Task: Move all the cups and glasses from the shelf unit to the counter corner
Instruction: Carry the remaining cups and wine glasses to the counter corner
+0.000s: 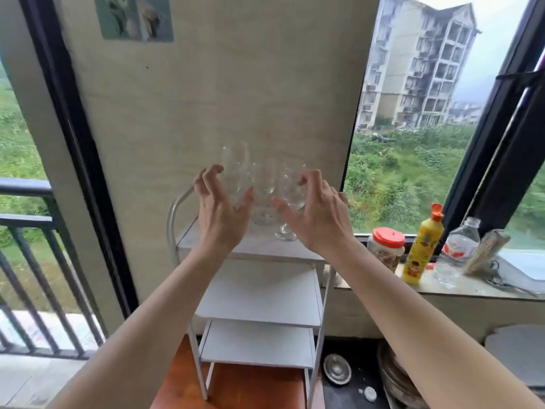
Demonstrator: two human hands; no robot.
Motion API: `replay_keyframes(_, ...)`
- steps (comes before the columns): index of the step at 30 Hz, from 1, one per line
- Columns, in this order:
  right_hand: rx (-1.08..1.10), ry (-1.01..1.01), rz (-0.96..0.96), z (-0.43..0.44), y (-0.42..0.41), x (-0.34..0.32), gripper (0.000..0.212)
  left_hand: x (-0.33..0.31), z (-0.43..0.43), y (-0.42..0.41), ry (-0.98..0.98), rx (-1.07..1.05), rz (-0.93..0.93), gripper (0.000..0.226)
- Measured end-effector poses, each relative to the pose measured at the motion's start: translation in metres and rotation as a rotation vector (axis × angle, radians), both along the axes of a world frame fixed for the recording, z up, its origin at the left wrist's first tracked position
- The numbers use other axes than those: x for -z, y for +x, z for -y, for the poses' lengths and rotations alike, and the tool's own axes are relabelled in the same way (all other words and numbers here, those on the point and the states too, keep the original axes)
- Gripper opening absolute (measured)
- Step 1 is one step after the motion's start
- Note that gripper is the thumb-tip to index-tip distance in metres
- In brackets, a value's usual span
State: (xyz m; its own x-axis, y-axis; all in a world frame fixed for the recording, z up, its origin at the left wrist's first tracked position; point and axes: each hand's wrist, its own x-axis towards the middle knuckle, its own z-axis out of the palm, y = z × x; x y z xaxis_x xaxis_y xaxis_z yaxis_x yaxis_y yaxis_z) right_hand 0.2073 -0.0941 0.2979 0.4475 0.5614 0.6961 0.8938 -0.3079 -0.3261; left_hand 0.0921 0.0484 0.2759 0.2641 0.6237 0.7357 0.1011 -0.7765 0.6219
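Head: glasses (265,184) between curled fingers (206,180).

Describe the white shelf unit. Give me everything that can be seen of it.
The shelf unit is a white frame of thin tubes, metal by the look. It has three flat pale boards stepped one below another and a curved rail at the left of the top board. It stands upright on a reddish-brown surface, against a pale wall panel. Clear glasses stand on its top board. The left hand and right hand reach at those glasses with curled fingers, above that board.
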Motion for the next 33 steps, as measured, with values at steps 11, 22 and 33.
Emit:
replay_keyframes(11, -0.328, 0.306, -0.031, 0.034, -0.015, -0.014, 0.043, -0.026, 0.040, -0.014, 0.188, 0.038, 0.259, 0.052)
replay_keyframes(22, 0.006, 0.630, -0.020, 0.265, 0.016, -0.021, 0.083, -0.055, 0.242, 0.062, 0.254, 0.400, 0.433, 0.066)
replay_keyframes(33, 0.685, 0.507, 0.048, 0.674, -0.045, 0.059, 0.082, 0.018, 0.624, 0.087, 0.080, 1.019, 0.195, 0.080)
